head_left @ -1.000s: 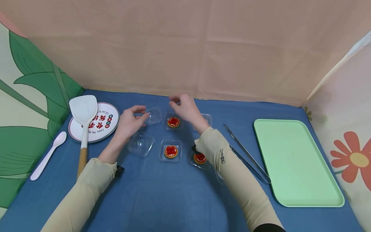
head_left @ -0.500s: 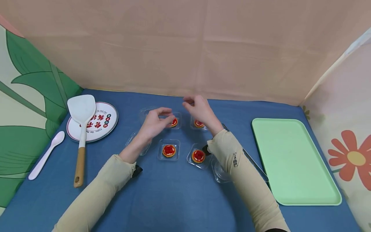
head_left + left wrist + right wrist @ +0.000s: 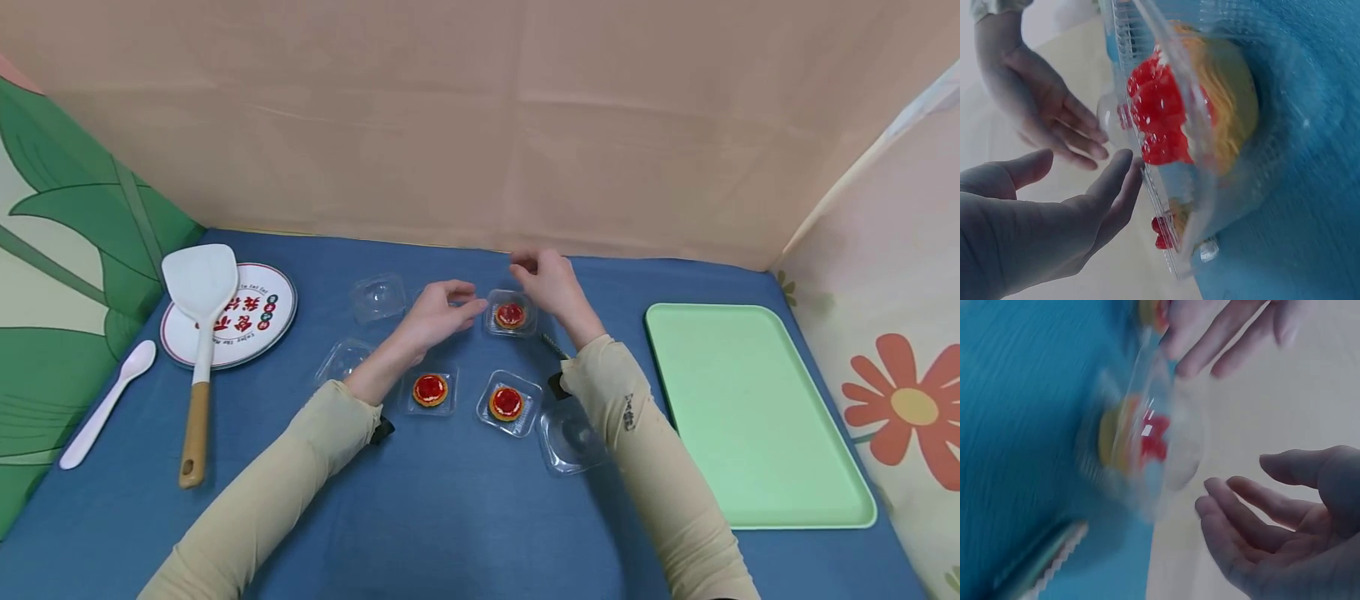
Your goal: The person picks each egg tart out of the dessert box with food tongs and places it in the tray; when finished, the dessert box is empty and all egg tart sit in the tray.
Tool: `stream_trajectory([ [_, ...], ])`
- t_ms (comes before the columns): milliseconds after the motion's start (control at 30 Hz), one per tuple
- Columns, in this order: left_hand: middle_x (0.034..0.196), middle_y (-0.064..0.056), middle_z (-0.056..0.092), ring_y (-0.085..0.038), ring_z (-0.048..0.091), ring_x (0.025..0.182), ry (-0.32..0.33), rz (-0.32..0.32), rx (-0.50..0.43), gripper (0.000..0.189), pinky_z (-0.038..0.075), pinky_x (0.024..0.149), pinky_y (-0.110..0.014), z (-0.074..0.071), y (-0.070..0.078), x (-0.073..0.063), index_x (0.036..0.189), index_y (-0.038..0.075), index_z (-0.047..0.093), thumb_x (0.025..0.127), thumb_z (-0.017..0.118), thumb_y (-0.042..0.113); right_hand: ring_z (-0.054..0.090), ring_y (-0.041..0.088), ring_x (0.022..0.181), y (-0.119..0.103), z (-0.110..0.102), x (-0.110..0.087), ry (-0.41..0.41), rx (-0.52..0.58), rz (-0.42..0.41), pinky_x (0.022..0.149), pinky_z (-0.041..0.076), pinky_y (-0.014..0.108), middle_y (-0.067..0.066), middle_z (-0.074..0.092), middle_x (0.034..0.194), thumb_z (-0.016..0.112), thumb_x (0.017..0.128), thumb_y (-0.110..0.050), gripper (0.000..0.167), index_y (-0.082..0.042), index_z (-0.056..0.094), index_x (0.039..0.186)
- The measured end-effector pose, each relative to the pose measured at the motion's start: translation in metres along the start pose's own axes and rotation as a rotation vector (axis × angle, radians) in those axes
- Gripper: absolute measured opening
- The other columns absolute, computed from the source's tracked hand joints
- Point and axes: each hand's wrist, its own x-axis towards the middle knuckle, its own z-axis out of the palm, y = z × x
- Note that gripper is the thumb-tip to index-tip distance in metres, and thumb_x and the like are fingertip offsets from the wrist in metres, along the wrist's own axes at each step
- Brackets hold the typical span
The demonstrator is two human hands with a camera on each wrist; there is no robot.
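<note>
My left hand (image 3: 444,312) hovers left of the back right tart (image 3: 510,315), fingers relaxed and holding nothing. My right hand (image 3: 551,283) is at that clear box's right, thumb and fingers apart, also holding nothing. In the right wrist view a clear dome (image 3: 1185,450) shows at the red-topped tart's box (image 3: 1125,440), blurred; I cannot tell if it is seated. Two more tarts sit in front, a left one (image 3: 430,390) and a right one (image 3: 506,404), in clear plastic boxes. The back left tart is hidden by my left hand in the head view.
Clear plastic pieces lie at back left (image 3: 378,297), left (image 3: 345,360) and front right (image 3: 570,442). Metal tongs (image 3: 555,346) lie partly under my right arm. A green tray (image 3: 757,417) is at right; a plate (image 3: 270,312), spatula (image 3: 198,358) and white spoon (image 3: 108,404) are at left.
Both hands have moved right, the left from the clear pieces across the back left tart, the right past the back right tart. The clear piece near my left hand now lies apart from it.
</note>
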Motion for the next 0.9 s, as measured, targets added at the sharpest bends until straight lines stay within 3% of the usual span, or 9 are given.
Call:
stream_trajectory([
  [200, 0.161, -0.025, 0.045, -0.037, 0.058, 0.138, -0.029, -0.054, 0.025, 0.064, 0.053, 0.113, -0.045, 0.007, 0.004, 0.001, 0.162, -0.006, 0.036, 0.111, 0.063, 0.020, 0.061, 0.040, 0.131, 0.018, -0.005, 0.002, -0.093, -0.128, 0.056, 0.111, 0.052, 0.054, 0.026, 0.064, 0.141, 0.059, 0.111, -0.014, 0.039, 0.009, 0.062, 0.143],
  [333, 0.163, -0.025, 0.042, -0.036, 0.055, 0.142, -0.074, -0.107, -0.038, 0.068, 0.052, 0.114, -0.044, 0.011, 0.004, 0.005, 0.164, -0.007, 0.031, 0.111, 0.063, 0.023, 0.064, 0.040, 0.127, 0.028, -0.005, 0.003, -0.154, -0.156, 0.077, 0.110, 0.054, 0.053, 0.027, 0.065, 0.139, 0.058, 0.111, -0.011, 0.037, 0.010, 0.063, 0.141],
  [433, 0.164, -0.027, 0.039, -0.036, 0.052, 0.144, -0.098, -0.137, -0.113, 0.069, 0.051, 0.114, -0.043, 0.013, 0.003, 0.008, 0.165, -0.008, 0.027, 0.112, 0.061, 0.020, 0.068, 0.039, 0.121, 0.033, -0.004, 0.004, -0.163, -0.114, 0.083, 0.108, 0.056, 0.052, 0.028, 0.067, 0.135, 0.059, 0.110, -0.009, 0.035, 0.010, 0.065, 0.139],
  [633, 0.169, -0.029, 0.030, -0.039, 0.049, 0.146, -0.111, -0.167, -0.166, 0.067, 0.051, 0.114, -0.041, 0.014, 0.002, 0.011, 0.168, -0.007, 0.017, 0.112, 0.053, 0.002, 0.073, 0.039, 0.115, 0.037, -0.003, 0.006, -0.165, 0.026, 0.096, 0.105, 0.059, 0.050, 0.029, 0.068, 0.132, 0.062, 0.109, -0.005, 0.032, 0.011, 0.066, 0.136],
  [900, 0.164, -0.031, 0.038, -0.039, 0.054, 0.141, -0.114, -0.133, -0.029, 0.063, 0.055, 0.108, -0.041, 0.022, 0.002, 0.014, 0.164, -0.011, 0.023, 0.110, 0.054, -0.004, 0.072, 0.041, 0.115, 0.046, -0.001, 0.004, -0.146, 0.139, 0.095, 0.101, 0.061, 0.046, 0.031, 0.068, 0.130, 0.061, 0.109, -0.003, 0.031, 0.015, 0.066, 0.134],
])
